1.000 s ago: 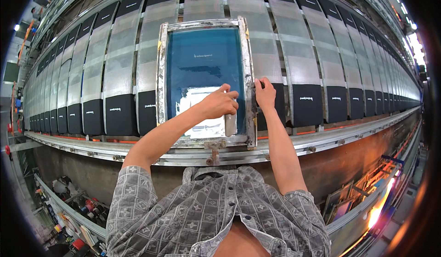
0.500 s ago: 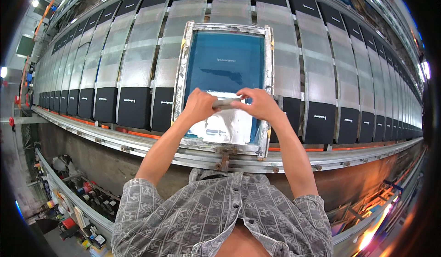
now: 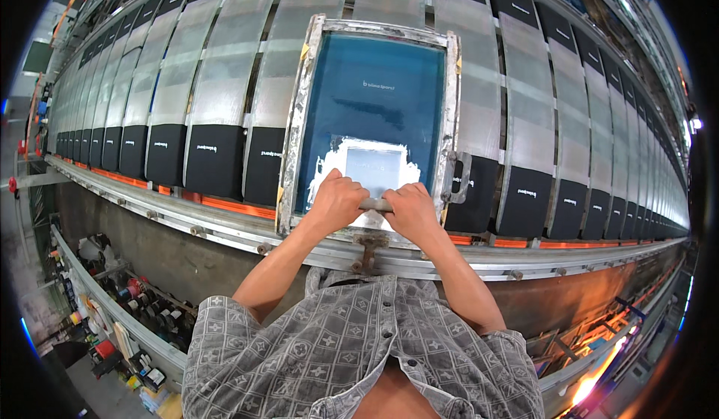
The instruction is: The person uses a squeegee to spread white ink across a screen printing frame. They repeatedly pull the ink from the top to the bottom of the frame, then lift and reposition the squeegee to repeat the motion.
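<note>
clasping the grey squeegee (image 3: 376, 205), left hand (image 3: 338, 200) and right hand (image 3: 412, 209) rest close together, knuckles up.

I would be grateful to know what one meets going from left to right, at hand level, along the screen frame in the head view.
White-smeared metal left rail, bare left hand, grey bar-shaped handle, bare right hand, dark-grey metal bracket.

a screen-printing workshop, judging by framed screen (image 3: 374, 123) and lined-up boards (image 3: 225, 74).

Grey short-sleeved shirt (image 3: 314, 344), pale grid and flower pattern (image 3: 251, 374), dark buttons (image 3: 387, 335), bare hands (image 3: 338, 203)
</note>
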Available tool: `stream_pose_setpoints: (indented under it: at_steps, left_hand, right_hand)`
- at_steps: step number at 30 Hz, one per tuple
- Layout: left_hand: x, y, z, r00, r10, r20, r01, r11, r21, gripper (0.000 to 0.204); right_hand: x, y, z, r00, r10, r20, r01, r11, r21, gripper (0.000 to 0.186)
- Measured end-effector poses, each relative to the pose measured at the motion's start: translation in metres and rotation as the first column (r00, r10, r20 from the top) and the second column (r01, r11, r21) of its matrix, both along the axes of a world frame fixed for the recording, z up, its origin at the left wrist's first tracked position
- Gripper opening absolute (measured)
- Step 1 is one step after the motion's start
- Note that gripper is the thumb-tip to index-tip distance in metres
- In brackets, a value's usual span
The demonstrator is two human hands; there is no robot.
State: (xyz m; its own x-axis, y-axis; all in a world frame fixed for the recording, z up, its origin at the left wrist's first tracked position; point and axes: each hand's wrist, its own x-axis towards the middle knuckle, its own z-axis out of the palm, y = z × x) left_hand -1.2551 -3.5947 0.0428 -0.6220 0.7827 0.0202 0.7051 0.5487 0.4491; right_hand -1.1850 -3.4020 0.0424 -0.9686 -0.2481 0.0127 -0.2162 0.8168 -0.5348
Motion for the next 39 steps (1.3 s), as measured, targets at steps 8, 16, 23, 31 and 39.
stream_pose_setpoints:
  at_steps: [8,16,23,31,39]
  left_hand:
    - [-0.092,0.029,0.015,0.998,-0.014,-0.058,0.007,0.992,-0.128,0.018]
    - [-0.05,0.015,-0.001,0.999,0.034,0.008,-0.033,0.996,-0.085,0.018]
    - [-0.042,0.01,0.018,0.999,-0.032,0.014,0.034,0.993,-0.117,0.022]
    - [-0.116,0.037,0.01,0.999,0.039,-0.021,-0.041,0.996,-0.075,0.018]
    - [-0.014,-0.001,0.01,0.995,-0.038,0.097,0.046,0.996,-0.081,0.02]
  right_hand:
    - [-0.094,0.026,0.007,0.999,0.012,0.047,-0.019,0.986,0.166,0.017]
    - [-0.061,0.015,-0.002,0.98,0.04,0.195,-0.069,0.988,0.141,0.017]
    - [-0.043,0.014,0.007,0.984,0.104,0.144,-0.123,0.984,0.13,0.024]
    - [-0.123,0.035,0.011,0.977,-0.048,0.21,0.036,0.998,0.06,0.014]
    - [-0.012,0.013,0.025,0.956,-0.035,0.292,0.092,0.978,-0.185,0.04]
